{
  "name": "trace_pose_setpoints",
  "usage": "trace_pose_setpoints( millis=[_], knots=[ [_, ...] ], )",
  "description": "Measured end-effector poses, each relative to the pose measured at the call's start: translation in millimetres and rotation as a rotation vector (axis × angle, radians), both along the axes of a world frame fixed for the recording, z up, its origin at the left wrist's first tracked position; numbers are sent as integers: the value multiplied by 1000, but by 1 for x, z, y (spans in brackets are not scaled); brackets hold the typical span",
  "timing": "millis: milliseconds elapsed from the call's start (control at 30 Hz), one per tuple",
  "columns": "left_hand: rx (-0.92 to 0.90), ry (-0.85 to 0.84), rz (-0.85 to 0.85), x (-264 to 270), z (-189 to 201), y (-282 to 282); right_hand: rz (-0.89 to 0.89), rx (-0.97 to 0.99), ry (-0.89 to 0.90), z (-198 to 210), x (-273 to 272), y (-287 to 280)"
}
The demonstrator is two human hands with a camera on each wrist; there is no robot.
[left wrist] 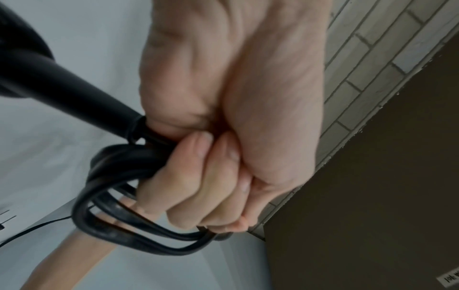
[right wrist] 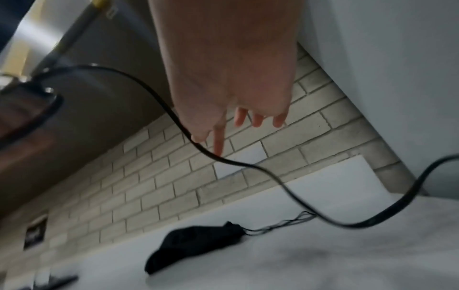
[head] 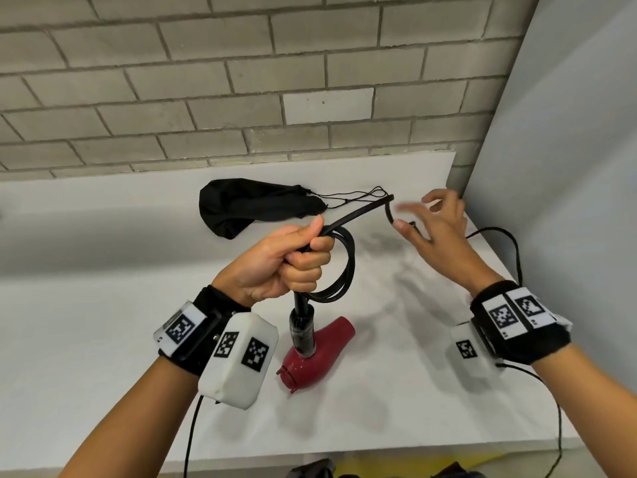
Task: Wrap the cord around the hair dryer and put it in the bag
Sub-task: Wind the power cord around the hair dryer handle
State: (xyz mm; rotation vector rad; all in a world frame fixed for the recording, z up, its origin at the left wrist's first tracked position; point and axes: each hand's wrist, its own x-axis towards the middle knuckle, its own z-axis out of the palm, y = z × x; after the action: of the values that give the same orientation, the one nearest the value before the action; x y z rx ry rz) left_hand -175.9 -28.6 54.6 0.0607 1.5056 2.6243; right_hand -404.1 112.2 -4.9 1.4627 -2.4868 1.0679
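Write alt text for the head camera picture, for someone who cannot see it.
A person's left hand grips the handle of a dark red hair dryer with loops of its black cord, above a white table. The open right hand reaches for the cord's free end. A black drawstring bag lies behind.

White matte table against grey brick wall. Black drawstring fabric bag lies flat near back edge, strings trailing right.
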Motion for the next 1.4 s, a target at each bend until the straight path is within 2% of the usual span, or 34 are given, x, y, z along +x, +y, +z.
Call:
trace_pose_setpoints(
  millis=[67, 100, 200, 267, 333, 400, 467, 533, 667, 767, 933, 1133, 1267, 1400],
  knots=[
    [1, 7, 22, -1, 0, -1, 108, 136, 66, -16, -2, 6],
    [4, 10, 37, -1, 0, -2, 184, 147, 40, -24, 3, 10],
    [22, 24, 100, -2, -1, -5, 372, 161, -204, -45, 26, 34],
    [50, 38, 160, -3, -3, -7, 367, 136, -352, -57, 42, 54],
    [95, 53, 221, -5, -6, -10, 316, 50, -302, -62, 54, 69],
    [158, 62, 235, -7, -8, -11, 217, -47, -65, -59, 59, 78],
    [209, 51, 214, -9, -9, -11, 190, 21, 287, -54, 61, 82],
    [220, 36, 184, -12, -7, -9, 212, 117, 499, -45, 67, 82],
    [165, 60, 207, -18, -5, -2, 283, 203, 720, -13, 90, 78],
    [66, 74, 250, -21, -5, 2, 373, 232, 797, 5, 108, 65],
    [-115, 44, 291, -19, 0, 8, 449, 118, 923, 39, 122, 50],
    [-242, 13, 231, -17, 8, 24, 390, -30, 908, 85, 121, 36],
    [-384, 36, 189, -15, 8, 30, 346, -57, 850, 97, 113, 31],
    [-284, 4, 152, -14, 7, 27, 291, -19, 624, 104, 101, 32]
  ],
)
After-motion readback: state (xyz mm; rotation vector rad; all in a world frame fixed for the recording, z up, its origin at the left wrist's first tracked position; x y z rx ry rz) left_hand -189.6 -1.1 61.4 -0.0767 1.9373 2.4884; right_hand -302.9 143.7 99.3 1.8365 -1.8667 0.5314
